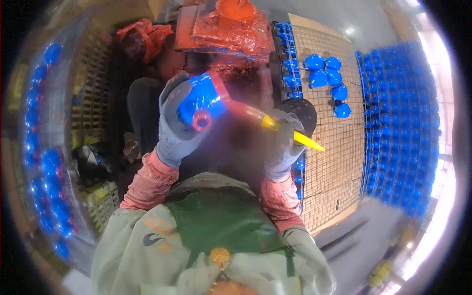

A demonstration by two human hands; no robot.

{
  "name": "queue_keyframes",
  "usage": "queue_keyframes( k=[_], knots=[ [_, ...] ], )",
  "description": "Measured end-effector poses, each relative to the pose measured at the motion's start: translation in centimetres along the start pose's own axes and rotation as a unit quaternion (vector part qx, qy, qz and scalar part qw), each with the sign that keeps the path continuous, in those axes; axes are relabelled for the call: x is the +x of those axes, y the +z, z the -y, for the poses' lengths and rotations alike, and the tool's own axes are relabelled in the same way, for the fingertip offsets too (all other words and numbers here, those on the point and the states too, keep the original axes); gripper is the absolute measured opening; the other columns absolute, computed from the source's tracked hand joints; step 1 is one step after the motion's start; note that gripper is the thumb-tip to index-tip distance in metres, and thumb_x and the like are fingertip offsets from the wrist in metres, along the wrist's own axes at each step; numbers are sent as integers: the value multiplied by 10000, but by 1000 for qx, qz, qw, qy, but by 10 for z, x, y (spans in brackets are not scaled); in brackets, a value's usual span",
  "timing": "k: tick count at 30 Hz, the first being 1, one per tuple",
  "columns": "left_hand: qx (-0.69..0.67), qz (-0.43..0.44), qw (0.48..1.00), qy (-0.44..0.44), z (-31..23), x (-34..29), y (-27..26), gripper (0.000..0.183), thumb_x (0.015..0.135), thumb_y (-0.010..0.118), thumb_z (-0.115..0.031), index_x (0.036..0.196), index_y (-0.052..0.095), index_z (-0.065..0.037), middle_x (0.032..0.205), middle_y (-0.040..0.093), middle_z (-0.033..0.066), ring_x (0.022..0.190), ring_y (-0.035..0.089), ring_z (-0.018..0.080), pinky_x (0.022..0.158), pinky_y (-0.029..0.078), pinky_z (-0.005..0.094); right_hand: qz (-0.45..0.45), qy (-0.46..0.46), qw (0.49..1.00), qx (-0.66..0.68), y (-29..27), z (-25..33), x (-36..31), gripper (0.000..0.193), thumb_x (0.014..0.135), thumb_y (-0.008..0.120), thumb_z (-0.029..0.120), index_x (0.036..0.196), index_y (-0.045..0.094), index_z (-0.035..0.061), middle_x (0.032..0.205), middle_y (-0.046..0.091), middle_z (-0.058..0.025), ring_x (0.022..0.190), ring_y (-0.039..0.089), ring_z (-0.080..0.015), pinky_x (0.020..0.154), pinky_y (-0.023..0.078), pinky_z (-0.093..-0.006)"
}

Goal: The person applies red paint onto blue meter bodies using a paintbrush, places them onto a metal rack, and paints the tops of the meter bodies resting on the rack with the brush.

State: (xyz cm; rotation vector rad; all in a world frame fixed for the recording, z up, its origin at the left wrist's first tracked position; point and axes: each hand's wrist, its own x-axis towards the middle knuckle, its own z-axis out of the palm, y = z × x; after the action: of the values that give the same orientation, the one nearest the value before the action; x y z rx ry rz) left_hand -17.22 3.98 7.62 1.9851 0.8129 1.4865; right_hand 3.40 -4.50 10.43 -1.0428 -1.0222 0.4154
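One gray-gloved left hand (178,132) cups a glossy, rounded blue piece (199,98) ahead of the green apron (221,216); the gloved right hand (284,147) grips a tapered yellow brush (269,122), its reddish end at the piece's red rim (219,84).

Crumpled red plastic (153,35) (glossy in its folds) lies near brown cardboard (140,10).

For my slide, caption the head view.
Left hand holds blue pot; right hand holds yellow-handled brush at its red rim.
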Motion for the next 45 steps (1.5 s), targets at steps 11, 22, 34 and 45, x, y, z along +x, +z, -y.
queue_keyframes(
  k=[11, 22, 34, 45],
  knots=[
    [195, 102, 975, -37, -27, -4, -14, 861, 604, 857, -78, 1384, 493, -60, 1370, 520, 179, 1291, 487, 373, 1088, 414, 449, 75, -61, 992, -79, -8, 13, -12, 249, 857, 630, 234, 937, 675, 2, 1006, 650, -159, 939, 605, -271, 827, 482, -390],
    [213, 194, 954, -78, -47, -16, -11, 906, 551, 846, -153, 1387, 502, -82, 1335, 564, 138, 1225, 506, 388, 1049, 424, 480, 90, -81, 991, -65, -28, 1, -3, 230, 873, 599, 235, 926, 608, 12, 938, 633, -120, 887, 578, -260, 767, 492, -374],
    [-413, -75, 800, -428, -39, 14, -104, 618, 828, 650, -43, 1408, 436, -67, 1172, 623, 74, 1010, 638, 181, 838, 550, 326, -188, -151, 853, -463, -117, -5, 27, 401, 804, 782, 112, 1137, 579, 14, 906, 687, -101, 756, 659, -223, 671, 528, -319],
    [459, -94, 879, -85, 141, 181, -308, 826, 696, 898, -271, 1352, 450, -48, 1264, 569, 145, 1113, 596, 249, 954, 498, 373, -245, -120, 729, -628, -206, 13, 11, 373, 938, 558, 92, 1309, 560, 53, 802, 580, -15, 572, 451, -111, 506, 381, -258]
  ],
)
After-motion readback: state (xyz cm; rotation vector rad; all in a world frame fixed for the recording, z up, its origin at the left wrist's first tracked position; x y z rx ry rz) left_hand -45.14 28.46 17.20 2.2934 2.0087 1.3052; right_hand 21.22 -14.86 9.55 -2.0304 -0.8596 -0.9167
